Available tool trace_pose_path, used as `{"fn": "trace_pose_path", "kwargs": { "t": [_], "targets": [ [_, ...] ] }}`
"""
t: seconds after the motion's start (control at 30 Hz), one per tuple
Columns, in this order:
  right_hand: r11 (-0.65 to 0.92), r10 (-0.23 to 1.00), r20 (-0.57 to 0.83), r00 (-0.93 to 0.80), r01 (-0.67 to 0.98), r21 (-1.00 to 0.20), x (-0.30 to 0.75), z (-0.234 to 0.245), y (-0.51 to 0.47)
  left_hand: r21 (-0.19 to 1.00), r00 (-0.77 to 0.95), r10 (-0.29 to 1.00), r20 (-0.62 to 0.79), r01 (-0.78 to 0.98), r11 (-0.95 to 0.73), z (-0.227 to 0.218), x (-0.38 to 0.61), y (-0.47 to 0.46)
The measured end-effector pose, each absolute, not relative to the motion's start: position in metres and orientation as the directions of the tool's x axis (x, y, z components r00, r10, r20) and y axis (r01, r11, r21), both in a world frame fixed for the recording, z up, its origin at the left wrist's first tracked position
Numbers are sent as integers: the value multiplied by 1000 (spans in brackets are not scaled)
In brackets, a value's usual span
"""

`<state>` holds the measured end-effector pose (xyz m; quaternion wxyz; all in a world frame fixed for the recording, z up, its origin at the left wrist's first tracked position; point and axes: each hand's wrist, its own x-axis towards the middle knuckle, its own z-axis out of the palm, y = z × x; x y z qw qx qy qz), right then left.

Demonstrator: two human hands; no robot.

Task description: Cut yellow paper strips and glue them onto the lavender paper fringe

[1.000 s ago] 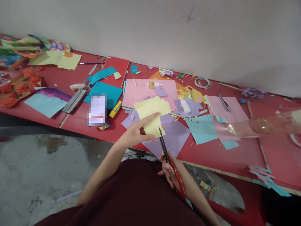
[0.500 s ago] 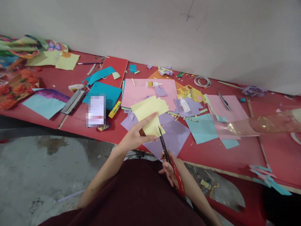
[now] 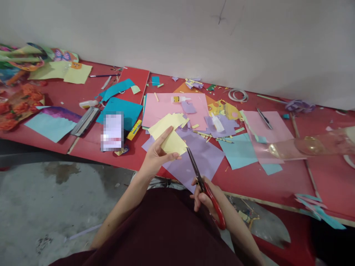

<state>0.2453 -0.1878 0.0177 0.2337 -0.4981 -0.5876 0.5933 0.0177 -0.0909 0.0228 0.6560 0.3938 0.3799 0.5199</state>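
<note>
My left hand [image 3: 156, 155] pinches a sheet of pale yellow paper [image 3: 169, 135] between thumb and outstretched forefinger, holding it above the red table's front edge. My right hand [image 3: 206, 197] grips red-handled scissors [image 3: 205, 184] by their loops. The dark blades point up and left, with the tips just right of the yellow sheet's lower corner. A large lilac sheet [image 3: 203, 157] lies on the table under both.
The low red table [image 3: 277, 181] runs along a white wall and is strewn with paper: a pink sheet [image 3: 172, 107], teal sheets [image 3: 122, 109], glue bottles [image 3: 217, 123], a yellow glue stick [image 3: 134, 129], a knife [image 3: 263, 118]. Grey concrete floor lies at the left.
The yellow sheet has swung left and turned in my left hand. The scissors have drawn down and to the right, out of the paper. Small yellow offcuts now lie by the pink sheet.
</note>
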Motion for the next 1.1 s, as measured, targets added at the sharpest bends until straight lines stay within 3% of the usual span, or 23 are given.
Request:
{"fn": "trace_pose_path", "kwargs": {
  "t": [0.4,0.67,0.93,1.1],
  "targets": [
    [-299,769,-510,-385,490,-819,240,40,-175,895,-148,975,-167,-439,87,20,15,-109],
    [-240,912,-365,-189,478,-845,234,39,-168,903,-250,940,-232,-414,113,11,-5,-119],
    [-268,937,-324,-127,333,-904,231,28,-146,934,-98,975,-202,-319,161,10,7,-115],
    [-303,946,-313,-82,113,-946,228,25,-135,948,-59,983,-176,-280,153,12,18,-111]
  ]
}}
